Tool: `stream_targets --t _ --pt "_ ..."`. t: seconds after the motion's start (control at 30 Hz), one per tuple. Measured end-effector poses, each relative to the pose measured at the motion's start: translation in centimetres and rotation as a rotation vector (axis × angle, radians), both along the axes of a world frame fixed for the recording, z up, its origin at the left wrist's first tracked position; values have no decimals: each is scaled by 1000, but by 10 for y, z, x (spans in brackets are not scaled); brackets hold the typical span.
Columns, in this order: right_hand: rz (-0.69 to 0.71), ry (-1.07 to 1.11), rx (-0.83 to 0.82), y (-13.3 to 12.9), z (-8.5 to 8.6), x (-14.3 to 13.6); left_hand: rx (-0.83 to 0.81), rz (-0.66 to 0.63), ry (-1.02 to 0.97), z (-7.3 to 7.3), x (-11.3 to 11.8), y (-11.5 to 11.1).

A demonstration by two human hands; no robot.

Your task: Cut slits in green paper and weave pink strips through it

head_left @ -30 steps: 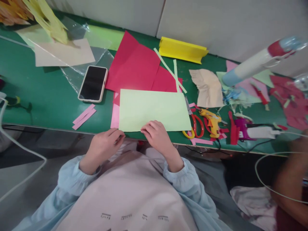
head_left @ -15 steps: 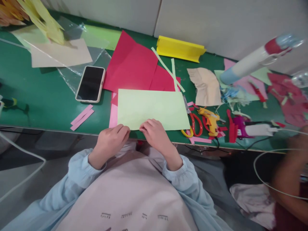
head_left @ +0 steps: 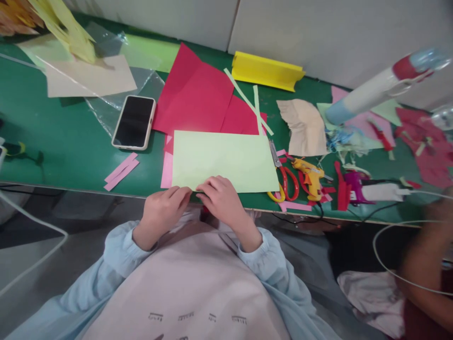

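Observation:
A pale green sheet (head_left: 226, 160) lies at the table's front edge, partly over red sheets (head_left: 201, 94) and a pink piece (head_left: 167, 170). At its lower left edge my left hand (head_left: 165, 208) is closed, fingers pinching the paper's edge. Close beside it, my right hand (head_left: 221, 200) has its thumb and fingers pinched on the same lower edge. The fingertips of both hands are nearly touching. Red and yellow-handled scissors (head_left: 290, 183) lie at the sheet's right end.
Around the sheet lie a phone (head_left: 134, 123), pink strips (head_left: 121, 172), a yellow folded piece (head_left: 267, 71), a yellow glue gun (head_left: 311, 179) and a cream crinkled piece (head_left: 304, 127). A tall bottle (head_left: 375, 92) stands behind. Another person's arm (head_left: 424, 250) is at right.
My right hand has slid a little left along the sheet's lower edge, closer to my left hand. The sheet lies almost where it was.

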State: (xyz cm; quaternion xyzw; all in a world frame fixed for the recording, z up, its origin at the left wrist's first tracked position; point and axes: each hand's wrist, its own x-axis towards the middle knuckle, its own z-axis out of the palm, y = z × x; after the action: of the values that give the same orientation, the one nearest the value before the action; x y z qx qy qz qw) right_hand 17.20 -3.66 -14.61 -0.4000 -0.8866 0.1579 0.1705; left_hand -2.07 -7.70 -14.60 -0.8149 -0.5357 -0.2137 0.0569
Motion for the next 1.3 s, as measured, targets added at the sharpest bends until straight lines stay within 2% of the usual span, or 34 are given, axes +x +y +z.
stream_targets --t 0.17,0.27,0.4,0.47,0.57,0.67,0.8,0.93,1.0,1.07,1.17,1.3 --pt "-35 108 49 4 7 -3 68 100 -90 12 -11 3" --pt "-45 173 128 11 19 0 18 124 -214 22 -21 15" --pt "-61 163 281 24 47 5 -104 61 -518 34 -27 35" --pt "-73 159 357 32 64 6 -166 74 -662 41 -25 44" --pt "-87 158 470 42 90 7 -204 105 -768 56 -18 55" --pt "-81 174 526 50 116 9 -219 48 -894 74 -10 60" --pt "-75 193 474 54 150 9 -247 31 -1102 93 -3 60" --pt "-47 174 261 61 174 10 -387 41 -1284 101 -3 55" --pt "-19 174 121 71 176 11 -457 70 -1348 102 -4 53" --pt "12 186 -10 83 170 11 -500 115 -1383 98 -6 55" --pt "93 184 -196 105 146 8 -565 196 -1381 84 -14 62" --pt "70 141 -359 130 103 2 -607 319 -1268 53 -30 70"
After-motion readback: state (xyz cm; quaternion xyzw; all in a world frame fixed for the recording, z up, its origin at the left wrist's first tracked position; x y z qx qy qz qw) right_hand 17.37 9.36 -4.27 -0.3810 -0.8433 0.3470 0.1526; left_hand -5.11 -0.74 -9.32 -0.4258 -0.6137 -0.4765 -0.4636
